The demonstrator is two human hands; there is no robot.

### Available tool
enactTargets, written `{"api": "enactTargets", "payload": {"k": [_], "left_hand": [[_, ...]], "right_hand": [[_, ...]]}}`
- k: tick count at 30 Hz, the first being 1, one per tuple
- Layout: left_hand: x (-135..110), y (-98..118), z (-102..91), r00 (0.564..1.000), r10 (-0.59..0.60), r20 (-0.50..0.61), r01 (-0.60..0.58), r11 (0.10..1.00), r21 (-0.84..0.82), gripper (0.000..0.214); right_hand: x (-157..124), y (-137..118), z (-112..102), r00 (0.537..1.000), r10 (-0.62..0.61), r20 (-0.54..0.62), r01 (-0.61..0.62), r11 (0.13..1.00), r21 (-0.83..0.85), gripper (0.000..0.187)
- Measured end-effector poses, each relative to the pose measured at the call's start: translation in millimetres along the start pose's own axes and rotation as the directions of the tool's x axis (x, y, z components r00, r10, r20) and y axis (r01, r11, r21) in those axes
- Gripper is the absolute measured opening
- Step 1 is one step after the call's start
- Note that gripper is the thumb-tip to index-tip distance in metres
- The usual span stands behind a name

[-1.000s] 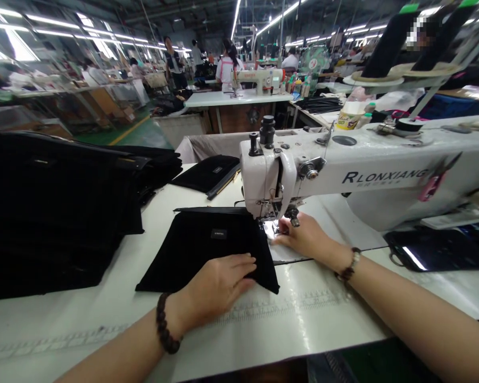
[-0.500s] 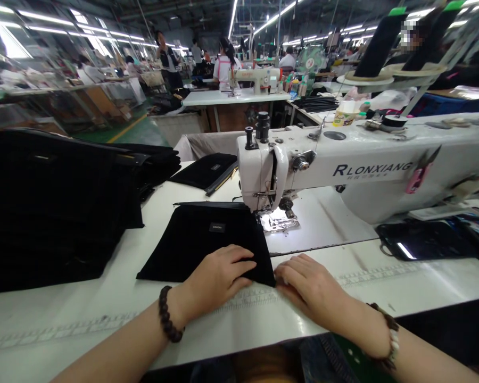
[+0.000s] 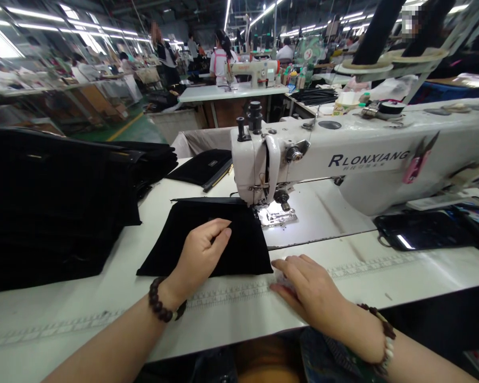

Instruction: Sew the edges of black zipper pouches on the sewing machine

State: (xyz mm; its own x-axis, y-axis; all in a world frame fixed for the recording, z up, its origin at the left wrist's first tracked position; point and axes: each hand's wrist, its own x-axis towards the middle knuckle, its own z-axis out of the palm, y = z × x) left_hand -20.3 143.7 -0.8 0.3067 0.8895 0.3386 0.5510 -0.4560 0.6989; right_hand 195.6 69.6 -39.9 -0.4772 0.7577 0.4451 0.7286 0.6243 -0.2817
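Note:
A flat black fabric pouch (image 3: pixel 239 250) lies on the white table, its upper right edge by the presser foot (image 3: pixel 277 217) of a white sewing machine (image 3: pixel 315 141). My left hand (image 3: pixel 203 247) is over the middle of the pouch, thumb and fingers drawn close together. It covers most of the pouch's small label, and anything between the fingertips is hidden. Beside the pouch's lower right corner, my right hand (image 3: pixel 307 284) rests with its thumb and index finger apart and nothing between them.
A tall pile of black fabric pieces (image 3: pixel 56 207) fills the left side. Behind my pouch lies another black pouch (image 3: pixel 201 166) with a zipper. To the right are a phone (image 3: pixel 417 230) and pink-handled snips (image 3: pixel 417 162) on the machine. A printed ruler (image 3: pixel 231 291) runs along the table.
My left hand has shifted left and up over the label, its fingers now drawn together. My right hand's thumb and index finger have parted at the pouch's corner. The view has tilted slightly.

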Motion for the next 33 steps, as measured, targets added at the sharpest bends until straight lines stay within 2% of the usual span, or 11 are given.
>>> {"api": "enactTargets", "payload": {"k": [3,6,8,11,13,15,19,25,33], "left_hand": [[1.7,11.1,0.0,0.993,0.117,0.012,-0.117,0.992,0.048,0.018],[-1.3,21.2,5.7,0.957,0.271,0.104,-0.28,0.956,0.089,0.019],[-5.9,22.6,12.0,0.915,0.346,0.209,-0.379,0.914,0.144,0.022],[-14.3,16.2,22.1,0.825,0.45,0.341,-0.535,0.817,0.215,0.024],[-19.1,10.1,28.0,0.778,0.519,0.353,-0.605,0.77,0.202,0.023],[-22.7,4.9,32.6,0.76,0.562,0.326,-0.634,0.751,0.182,0.024],[-26.7,-1.6,38.3,0.751,0.593,0.291,-0.653,0.734,0.19,0.026],[-26.9,-6.9,38.9,0.733,0.609,0.302,-0.671,0.721,0.174,0.026],[-22.0,6.0,38.4,0.787,0.574,0.225,-0.606,0.788,0.11,0.023]], "right_hand": [[1.8,-1.3,3.6,0.999,-0.031,-0.027,0.028,0.995,-0.099,0.021],[3.0,-1.2,6.5,0.994,-0.105,0.007,0.105,0.983,-0.151,0.024],[3.8,0.1,7.3,0.99,-0.143,0.021,0.144,0.978,-0.148,0.023],[5.3,3.3,5.9,0.977,-0.202,0.065,0.208,0.971,-0.116,0.023],[5.9,5.3,4.0,0.968,-0.229,0.103,0.238,0.968,-0.084,0.025],[5.7,6.6,2.3,0.964,-0.233,0.129,0.242,0.968,-0.061,0.027],[3.4,7.0,0.3,0.96,-0.226,0.165,0.234,0.972,-0.032,0.023],[0.9,7.9,-3.4,0.953,-0.221,0.208,0.222,0.975,0.019,0.019],[-2.2,9.4,-2.8,0.944,-0.222,0.243,0.223,0.975,0.022,0.023]]}}
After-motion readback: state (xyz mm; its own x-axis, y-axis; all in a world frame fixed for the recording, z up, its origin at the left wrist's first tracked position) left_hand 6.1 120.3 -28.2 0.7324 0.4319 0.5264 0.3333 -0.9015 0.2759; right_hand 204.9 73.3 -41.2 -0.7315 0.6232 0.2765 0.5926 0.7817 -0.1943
